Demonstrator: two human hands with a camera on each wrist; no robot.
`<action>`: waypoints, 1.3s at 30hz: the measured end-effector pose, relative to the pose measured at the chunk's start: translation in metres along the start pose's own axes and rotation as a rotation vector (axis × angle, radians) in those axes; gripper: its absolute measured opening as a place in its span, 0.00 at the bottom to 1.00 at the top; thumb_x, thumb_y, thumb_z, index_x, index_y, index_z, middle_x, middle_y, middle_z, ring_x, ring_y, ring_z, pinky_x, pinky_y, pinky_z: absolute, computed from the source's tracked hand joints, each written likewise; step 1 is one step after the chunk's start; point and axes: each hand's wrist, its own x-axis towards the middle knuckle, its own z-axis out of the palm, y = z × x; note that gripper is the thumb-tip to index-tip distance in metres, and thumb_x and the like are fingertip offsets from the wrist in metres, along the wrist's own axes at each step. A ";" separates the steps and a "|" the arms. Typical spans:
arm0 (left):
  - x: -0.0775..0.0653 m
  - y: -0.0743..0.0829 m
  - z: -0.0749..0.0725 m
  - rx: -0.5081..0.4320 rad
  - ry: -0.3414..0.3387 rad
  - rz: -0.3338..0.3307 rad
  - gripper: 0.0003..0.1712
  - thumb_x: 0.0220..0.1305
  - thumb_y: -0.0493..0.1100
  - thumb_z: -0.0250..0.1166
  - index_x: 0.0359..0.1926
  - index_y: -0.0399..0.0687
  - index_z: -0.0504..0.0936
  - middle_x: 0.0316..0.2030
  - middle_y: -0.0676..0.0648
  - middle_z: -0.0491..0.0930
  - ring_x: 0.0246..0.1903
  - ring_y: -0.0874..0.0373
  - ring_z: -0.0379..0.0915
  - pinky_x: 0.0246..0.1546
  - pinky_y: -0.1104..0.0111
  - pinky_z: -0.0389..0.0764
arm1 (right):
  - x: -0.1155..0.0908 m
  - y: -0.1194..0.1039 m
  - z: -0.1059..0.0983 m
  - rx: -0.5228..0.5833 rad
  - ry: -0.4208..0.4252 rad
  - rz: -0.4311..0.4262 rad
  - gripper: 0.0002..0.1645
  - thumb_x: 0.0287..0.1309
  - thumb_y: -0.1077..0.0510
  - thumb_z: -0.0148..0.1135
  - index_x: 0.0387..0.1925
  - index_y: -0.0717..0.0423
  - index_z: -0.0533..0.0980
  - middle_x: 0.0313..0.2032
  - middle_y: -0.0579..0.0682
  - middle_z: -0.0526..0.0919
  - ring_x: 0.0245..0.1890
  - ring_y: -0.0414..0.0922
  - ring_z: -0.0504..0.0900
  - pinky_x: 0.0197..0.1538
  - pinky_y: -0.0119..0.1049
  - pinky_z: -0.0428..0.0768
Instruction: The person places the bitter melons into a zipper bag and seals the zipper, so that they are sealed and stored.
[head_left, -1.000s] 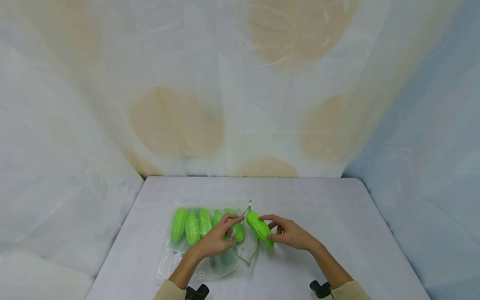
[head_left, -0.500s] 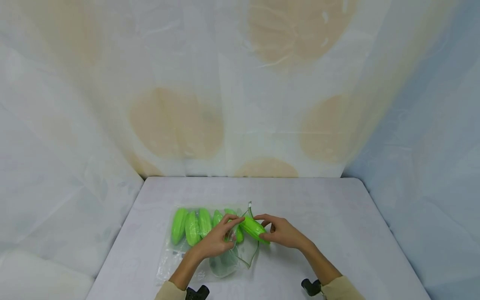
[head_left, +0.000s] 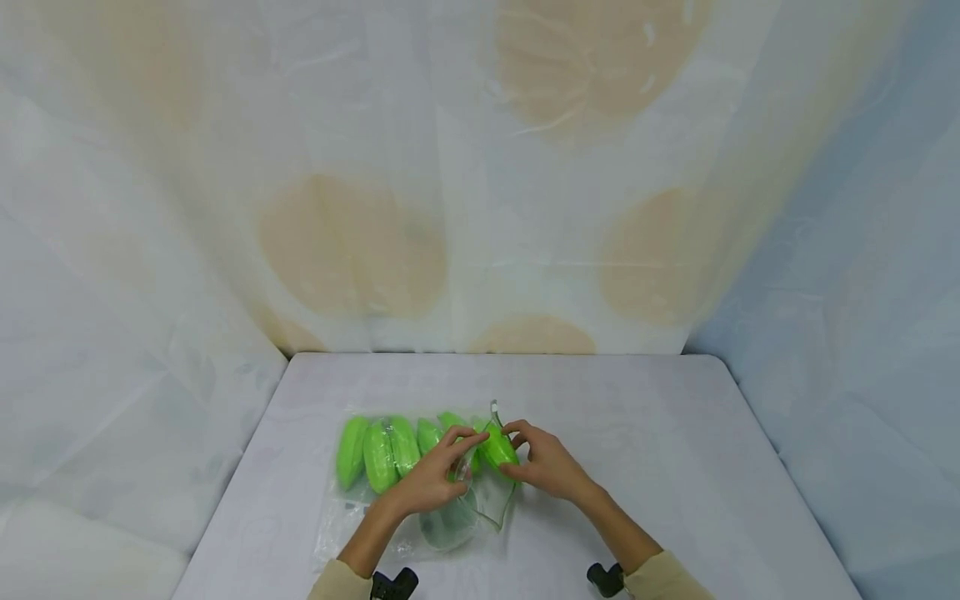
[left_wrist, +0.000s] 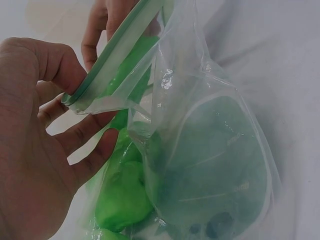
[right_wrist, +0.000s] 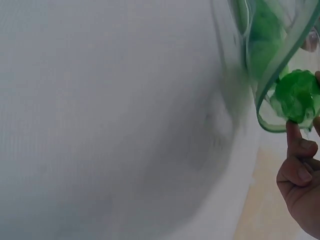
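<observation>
A clear zip bag with a green-edged mouth lies on the table, its opening facing right. Inside it several bright green, long, ridged vegetable-like pieces lie side by side. My left hand holds up the bag's mouth; in the left wrist view its thumb and fingers pinch the green zip edge. My right hand grips another green ridged piece between thumb and fingers, its far end within the bag's mouth. The right wrist view shows that green piece end-on, framed by the zip edge.
A pale green printed patch marks the bag's near side. The white-covered table reaches back to a hanging patterned sheet, with more sheets on the left and right sides.
My right hand has moved left, carrying the green piece from beside the bag into its mouth. The pieces inside have shifted slightly left. My left hand has stayed in place.
</observation>
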 end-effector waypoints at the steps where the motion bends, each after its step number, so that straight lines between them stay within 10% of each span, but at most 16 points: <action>1: 0.000 0.000 0.000 0.002 -0.001 -0.001 0.46 0.57 0.31 0.60 0.77 0.54 0.61 0.68 0.51 0.60 0.29 0.55 0.65 0.31 0.72 0.69 | 0.001 0.000 0.002 -0.009 0.015 0.002 0.34 0.56 0.46 0.73 0.61 0.48 0.72 0.46 0.51 0.82 0.26 0.38 0.75 0.28 0.33 0.76; 27: 0.001 0.003 0.001 -0.025 -0.012 -0.008 0.44 0.59 0.31 0.60 0.77 0.52 0.61 0.68 0.51 0.60 0.30 0.62 0.62 0.32 0.72 0.69 | 0.008 -0.013 0.030 0.004 0.196 0.118 0.21 0.55 0.43 0.73 0.45 0.48 0.77 0.42 0.46 0.84 0.44 0.50 0.82 0.39 0.40 0.77; 39: -0.001 0.004 0.000 0.001 -0.007 -0.031 0.44 0.59 0.32 0.61 0.76 0.55 0.62 0.68 0.54 0.60 0.31 0.57 0.65 0.32 0.72 0.69 | 0.005 -0.013 0.031 -0.013 0.190 0.062 0.17 0.59 0.52 0.71 0.49 0.50 0.80 0.33 0.45 0.82 0.20 0.36 0.70 0.23 0.30 0.70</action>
